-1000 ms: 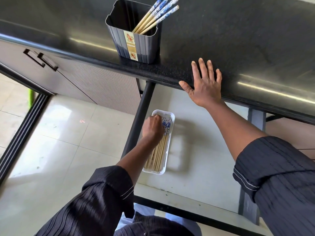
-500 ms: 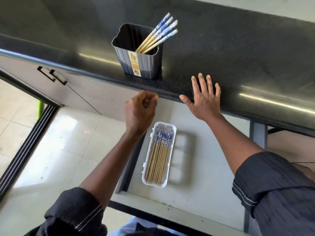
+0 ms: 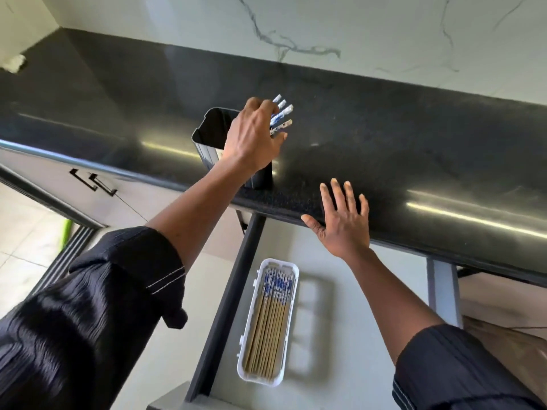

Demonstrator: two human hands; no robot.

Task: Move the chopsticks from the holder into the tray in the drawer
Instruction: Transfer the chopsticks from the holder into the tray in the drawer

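A dark grey holder [image 3: 207, 140] stands near the front edge of the black counter [image 3: 384, 128]. A few blue-tipped chopsticks [image 3: 282, 112] lean out of it to the right. My left hand [image 3: 251, 137] is over the holder, its fingers wrapped around those chopsticks just below their tips. Below the counter, the open drawer [image 3: 355, 335] holds a white tray [image 3: 260, 381] with several chopsticks [image 3: 269, 321] lying side by side, blue ends away from me. My right hand [image 3: 343, 223] lies flat on the counter's edge with its fingers spread and nothing in it.
The drawer's dark left wall [image 3: 228, 306] runs beside the tray. Cabinet doors with black handles [image 3: 94, 182] are to the left under the counter. A marble wall backs the counter. A white cloth [image 3: 13, 63] lies at the far left.
My left hand left the tray in the drawer, rose past the counter's edge and closed around the chopsticks in the holder. The right hand stayed on the counter's edge.
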